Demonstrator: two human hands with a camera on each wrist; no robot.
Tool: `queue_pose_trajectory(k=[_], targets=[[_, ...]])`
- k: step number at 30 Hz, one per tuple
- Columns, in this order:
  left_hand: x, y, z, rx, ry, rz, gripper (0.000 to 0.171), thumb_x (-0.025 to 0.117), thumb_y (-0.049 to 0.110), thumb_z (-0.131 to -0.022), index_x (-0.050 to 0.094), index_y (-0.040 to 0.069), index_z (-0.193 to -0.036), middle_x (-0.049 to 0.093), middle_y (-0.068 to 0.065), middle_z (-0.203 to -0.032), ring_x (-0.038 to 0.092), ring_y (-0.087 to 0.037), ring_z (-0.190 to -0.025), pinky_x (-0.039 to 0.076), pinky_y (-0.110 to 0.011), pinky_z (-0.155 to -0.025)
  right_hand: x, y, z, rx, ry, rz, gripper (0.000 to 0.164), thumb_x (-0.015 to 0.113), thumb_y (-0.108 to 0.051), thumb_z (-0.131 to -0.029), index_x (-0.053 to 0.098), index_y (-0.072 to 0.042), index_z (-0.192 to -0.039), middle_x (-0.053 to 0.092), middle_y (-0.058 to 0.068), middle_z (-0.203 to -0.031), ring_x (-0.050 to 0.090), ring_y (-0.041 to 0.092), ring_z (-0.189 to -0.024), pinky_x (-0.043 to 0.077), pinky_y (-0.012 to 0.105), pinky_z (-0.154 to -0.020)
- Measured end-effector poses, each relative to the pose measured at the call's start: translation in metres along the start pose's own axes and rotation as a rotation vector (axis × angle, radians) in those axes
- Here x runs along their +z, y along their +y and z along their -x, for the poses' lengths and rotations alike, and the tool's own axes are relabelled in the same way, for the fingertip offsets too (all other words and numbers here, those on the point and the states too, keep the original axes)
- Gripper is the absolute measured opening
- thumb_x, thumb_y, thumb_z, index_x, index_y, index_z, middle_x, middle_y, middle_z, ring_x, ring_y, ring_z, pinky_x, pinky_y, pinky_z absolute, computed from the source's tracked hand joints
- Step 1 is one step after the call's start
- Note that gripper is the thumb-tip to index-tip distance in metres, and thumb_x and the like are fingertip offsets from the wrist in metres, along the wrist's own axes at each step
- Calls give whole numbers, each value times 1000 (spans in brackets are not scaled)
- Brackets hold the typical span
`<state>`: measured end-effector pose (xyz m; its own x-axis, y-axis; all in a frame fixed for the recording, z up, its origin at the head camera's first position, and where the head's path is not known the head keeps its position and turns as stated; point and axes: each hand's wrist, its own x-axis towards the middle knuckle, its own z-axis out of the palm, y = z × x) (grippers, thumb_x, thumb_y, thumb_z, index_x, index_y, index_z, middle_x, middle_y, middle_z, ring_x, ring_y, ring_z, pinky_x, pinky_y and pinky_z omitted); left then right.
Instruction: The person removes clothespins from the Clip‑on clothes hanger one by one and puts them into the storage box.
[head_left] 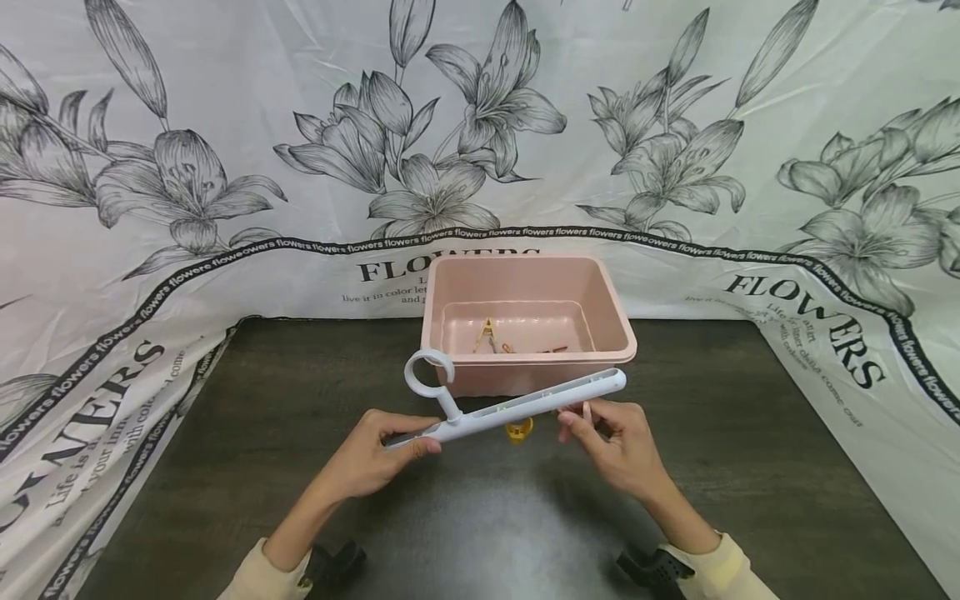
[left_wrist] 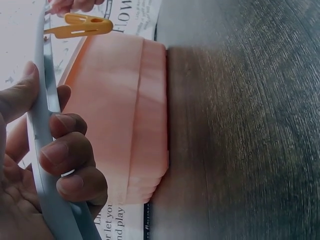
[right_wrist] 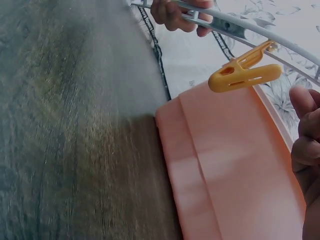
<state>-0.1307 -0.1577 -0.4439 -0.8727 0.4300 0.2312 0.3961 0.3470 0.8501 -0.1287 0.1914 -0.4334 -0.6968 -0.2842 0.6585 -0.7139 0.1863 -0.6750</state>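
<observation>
My left hand (head_left: 372, 454) grips one end of a pale blue-grey clip hanger (head_left: 517, 407), its bar tilted up to the right and its round hook (head_left: 411, 375) upward. From the underside of the bar hangs a yellow clip (right_wrist: 245, 77), also in the left wrist view as a yellow clip (left_wrist: 82, 26). Near the bar's other end, my right hand (head_left: 618, 442) pinches a small pink clip (head_left: 587, 413), mostly hidden by the fingers. In the right wrist view, the curled fingers (right_wrist: 307, 135) are just below the bar.
Behind the hanger stands a pink plastic basin (head_left: 525, 377) on the dark wood-grain table (head_left: 300, 367). Inside it lie a yellow clip (head_left: 487, 327) and a few small reddish pieces (head_left: 555, 349). A white flower-printed cloth (head_left: 300, 275) hangs behind and spreads along both sides.
</observation>
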Motion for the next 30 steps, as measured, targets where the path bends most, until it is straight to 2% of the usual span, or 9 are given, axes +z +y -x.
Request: queue_pose_trajectory(k=[5,10,14,19,22,25,27,30], targets=[[-5,2,-5,-22,-17,6,30,81,24,-90,79,11,-117,78,-1,-95,59,-7,-72,48,-23,-62,0,0,-7,-30,15,12,32,66,15,-89,69,-16,-79,69,1,-70,53,4,-58,40,16,-48],[-10,4,-8,-33,-21,9,31,81,25,-89,78,12,-118,78,-1,-94,59,-8,-72,47,-23,-61,2,2,-12,-98,75,109,31,72,10,-87,64,-16,-72,69,-1,-70,55,4,-59,38,16,-49],[-12,3,-8,-47,-18,12,31,81,24,-89,78,13,-118,76,-2,-89,57,-9,-71,44,-22,-58,3,3,-14,-164,100,180,26,75,2,-89,63,-14,-74,69,-1,-71,59,5,-60,38,18,-48],[-10,1,-7,-53,-23,18,31,82,24,-89,78,14,-118,78,-1,-94,59,-10,-74,48,-23,-63,2,4,-15,-251,117,243,24,72,-16,-97,63,-11,-76,66,-1,-71,51,1,-56,35,14,-47],[-9,2,-5,-56,-18,20,32,82,25,-88,78,13,-118,79,0,-95,61,-11,-75,49,-24,-63,0,3,-14,-278,109,268,24,70,-20,-99,64,-9,-79,62,-2,-71,45,0,-55,32,13,-48],[-8,5,-4,-53,-9,18,32,83,24,-88,79,13,-118,78,0,-91,59,-10,-72,47,-24,-60,-1,-1,-14,-228,88,236,20,73,-11,-96,64,-10,-78,64,-1,-70,51,3,-55,36,14,-48],[-8,5,-3,-44,-8,19,32,83,22,-88,78,12,-118,77,0,-89,58,-10,-71,45,-23,-58,-3,-4,-14,-169,67,181,26,73,-1,-92,61,-13,-72,67,0,-70,56,4,-55,37,15,-47],[-7,5,-3,-36,-13,25,32,82,21,-88,78,11,-118,76,0,-88,57,-9,-70,43,-23,-57,-5,-8,-15,-102,34,113,34,73,6,-89,59,-18,-69,69,-1,-68,53,1,-53,35,15,-44]])
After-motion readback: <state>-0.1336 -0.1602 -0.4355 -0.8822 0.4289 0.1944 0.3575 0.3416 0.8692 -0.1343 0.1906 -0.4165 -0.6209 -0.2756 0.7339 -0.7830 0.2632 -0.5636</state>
